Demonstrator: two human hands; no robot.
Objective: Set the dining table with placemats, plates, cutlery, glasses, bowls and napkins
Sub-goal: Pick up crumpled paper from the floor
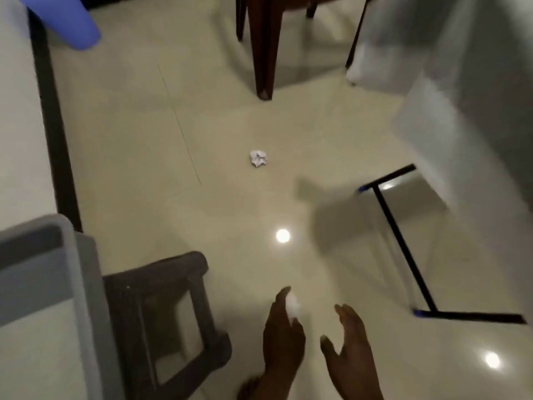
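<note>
The left hand point(284, 339) pinches a white wad point(292, 307), the right hand point(350, 345) hangs open beside it, and the crumpled paper point(258, 158) lies ahead, mid-floor point(138, 134), nearer the left.

Around the crumpled paper point(258, 158) on the floor point(230, 215) I have open room; a dark stool point(161, 319) stands near-left of it, a black table frame point(403, 243) right, a brown chair leg point(264, 53) beyond.

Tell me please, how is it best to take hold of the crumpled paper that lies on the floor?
Probably from straight above, pinching across its bulging middle: the crumpled paper is a small irregular ball lying alone on the smooth floor, free on every side. The right hand is open; the left hand already holds something white.
</note>
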